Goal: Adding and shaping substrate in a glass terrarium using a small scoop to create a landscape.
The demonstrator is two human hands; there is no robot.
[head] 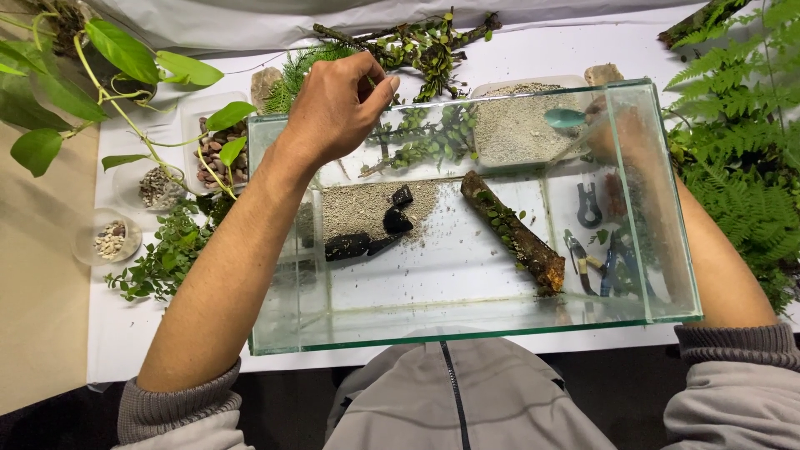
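A clear glass tank (467, 329) stands on the white table in front of me. Inside it lie a patch of pale sand (367, 204), black stones (393, 222) and a mossy log (512, 232). My left hand (337, 108) hovers over the tank's far left corner, fingertips pinched against the thumb, close to a leafy branch (425, 46); nothing clear shows between the fingers. My right hand (621, 133), seen through the right glass wall, holds a teal spoon (565, 118) over a white tray of sand (517, 125) behind the tank.
A tray of brown stones (218, 152) and two small dishes of pebbles (110, 237) sit at the left among trailing green plants (125, 54). Ferns (742, 150) crowd the right side. Pliers and scissors (588, 204) lie to the right of the tank. Two rocks (265, 83) rest at the back.
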